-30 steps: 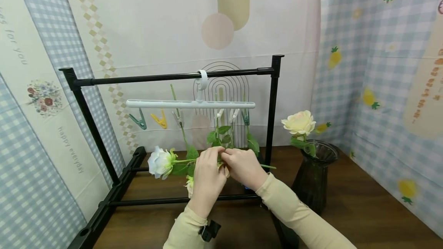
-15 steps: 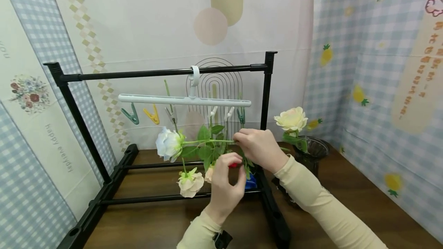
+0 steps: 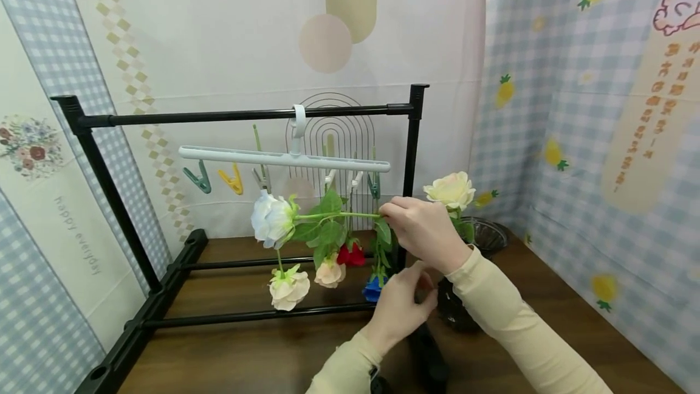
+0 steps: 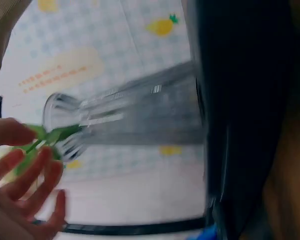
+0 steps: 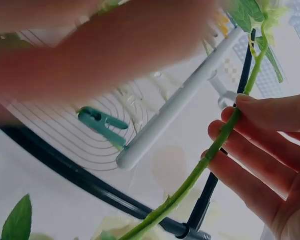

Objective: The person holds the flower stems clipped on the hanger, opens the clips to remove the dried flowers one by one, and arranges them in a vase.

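Note:
My right hand (image 3: 425, 231) pinches the green stem (image 5: 189, 180) of a pale blue-white rose (image 3: 271, 219) between thumb and fingers. Its stem lies level, with the bloom pointing left, in front of the hanger (image 3: 235, 155). My left hand (image 3: 401, 304) is lower, near the right forearm, with loosely bent fingers and nothing in them. From the left wrist, those fingers (image 4: 27, 175) overlap the leaves of a flower in a glass vase (image 4: 140, 112). Clipped stems hang upside down from the hanger: a cream rose (image 3: 290, 289), a peach one (image 3: 330, 272), a red one (image 3: 351, 255) and a blue one (image 3: 374, 289).
A black rack (image 3: 219, 117) carries the hanger on its top bar. At the hanger's left, a green clip (image 3: 198, 177) and a yellow clip (image 3: 231, 180) hold nothing. Right of the rack, a pale yellow rose (image 3: 450, 191) stands in the dark glass vase (image 3: 489, 234).
The hands have parted. My left hand has let go of the rose and moved right and down; my right hand has raised the rose and moved rightward. The head view has turned slightly right.

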Action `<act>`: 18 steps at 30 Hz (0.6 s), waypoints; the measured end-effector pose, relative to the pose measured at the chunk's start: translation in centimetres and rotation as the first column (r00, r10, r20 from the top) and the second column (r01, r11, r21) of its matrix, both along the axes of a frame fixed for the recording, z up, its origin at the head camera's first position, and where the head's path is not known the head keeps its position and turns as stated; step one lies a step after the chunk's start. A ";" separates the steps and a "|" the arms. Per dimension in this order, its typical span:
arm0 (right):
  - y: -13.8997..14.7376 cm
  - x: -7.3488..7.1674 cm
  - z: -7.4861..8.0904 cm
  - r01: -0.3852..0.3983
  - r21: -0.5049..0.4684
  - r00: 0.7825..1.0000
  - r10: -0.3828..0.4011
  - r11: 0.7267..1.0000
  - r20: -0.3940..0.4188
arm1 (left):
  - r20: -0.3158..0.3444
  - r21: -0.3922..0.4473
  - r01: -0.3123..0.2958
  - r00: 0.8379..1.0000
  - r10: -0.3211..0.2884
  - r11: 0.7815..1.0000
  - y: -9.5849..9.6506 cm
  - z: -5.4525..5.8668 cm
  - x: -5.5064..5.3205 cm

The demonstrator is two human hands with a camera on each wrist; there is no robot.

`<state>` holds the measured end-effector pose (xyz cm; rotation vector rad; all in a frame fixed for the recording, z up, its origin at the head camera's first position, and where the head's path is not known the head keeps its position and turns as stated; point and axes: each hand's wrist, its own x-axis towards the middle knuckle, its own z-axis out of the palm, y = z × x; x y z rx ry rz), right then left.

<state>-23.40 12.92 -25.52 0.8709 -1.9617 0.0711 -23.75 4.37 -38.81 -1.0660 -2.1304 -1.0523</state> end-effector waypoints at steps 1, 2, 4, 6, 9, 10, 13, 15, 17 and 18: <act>0.2 0.1 0.0 0.003 -0.004 1.000 -0.003 1.000 0.005 | 0.072 -0.030 -0.002 0.997 0.004 1.000 0.5 -0.1 -0.1; 0.5 0.1 0.0 0.005 -0.006 1.000 -0.005 1.000 0.008 | 0.128 -0.053 -0.006 0.992 0.013 0.999 1.0 -0.2 -0.2; 0.9 0.1 0.0 0.007 -0.013 1.000 -0.007 1.000 0.012 | 0.210 -0.075 -0.030 0.977 0.045 0.997 1.9 -0.4 -0.4; 1.4 0.1 -0.1 0.005 -0.024 1.000 -0.004 1.000 0.008 | 0.280 -0.067 -0.048 0.958 0.065 0.997 2.8 -0.5 -0.7; 2.2 0.1 -0.3 0.003 -0.046 1.000 -0.003 0.999 0.009 | 0.364 -0.043 -0.078 0.927 0.088 0.996 4.1 -0.6 -1.3; 2.4 0.0 -0.3 0.003 -0.053 1.000 -0.002 0.999 0.011 | 0.384 -0.040 -0.087 0.918 0.095 0.995 4.4 -0.6 -1.4; 3.1 0.0 -0.4 0.010 -0.067 1.000 -0.008 0.998 0.022 | 0.415 -0.044 -0.106 0.902 0.115 0.993 5.5 -0.6 -1.8; 3.6 0.0 -0.6 0.010 -0.077 0.999 -0.008 0.997 0.032 | 0.427 -0.054 -0.106 0.896 0.119 0.993 6.1 -0.8 -1.8; 4.0 0.1 -0.8 0.015 -0.084 0.999 -0.012 0.996 0.034 | 0.440 -0.058 -0.099 0.891 0.114 0.993 6.5 -1.0 -1.8; 4.2 0.1 -0.9 0.020 -0.083 0.999 -0.017 0.996 0.035 | 0.445 -0.061 -0.095 0.888 0.112 0.994 6.7 -1.1 -1.7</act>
